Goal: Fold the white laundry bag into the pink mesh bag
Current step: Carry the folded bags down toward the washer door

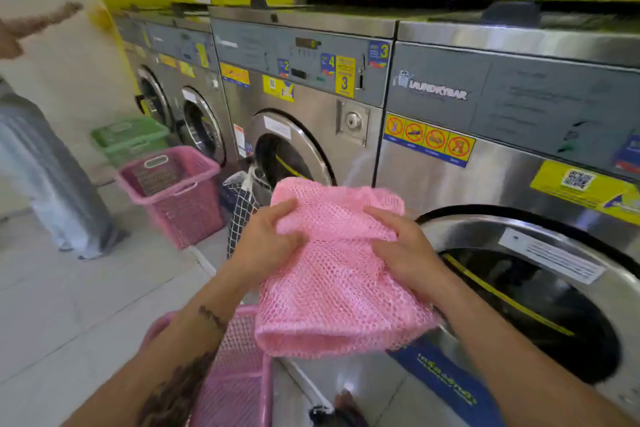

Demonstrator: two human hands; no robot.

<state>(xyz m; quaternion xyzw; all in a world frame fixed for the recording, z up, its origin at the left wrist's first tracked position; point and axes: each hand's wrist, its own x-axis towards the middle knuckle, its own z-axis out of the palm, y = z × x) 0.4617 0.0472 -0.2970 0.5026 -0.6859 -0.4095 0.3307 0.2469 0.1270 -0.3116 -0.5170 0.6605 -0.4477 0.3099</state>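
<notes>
Nearest the person, at about 7 o'clock of the hands, a pink basket (239, 378) is sitting low on the floor. Above it the pink mesh bag (332, 284) is hanging in mid-air, bunched and drooping, its lower end rolled into a soft fold. It is looking light, limp and open-weave: easy to pinch, likely to snag fingers, and best taken at the gathered upper edge. The left hand (266, 243) is closing on the bag at its 10 o'clock side, fingers curled into the mesh. The right hand (405, 246) is gripping at 2 o'clock, thumb on top, fingers tucked into the folds. The white laundry bag is not clearly showing; whether it is already inside the mesh cannot be told. Beyond, at 12 o'clock, a washer door (294, 149) is standing open, with a second pink basket (173, 191) farther off at 10 o'clock.
</notes>
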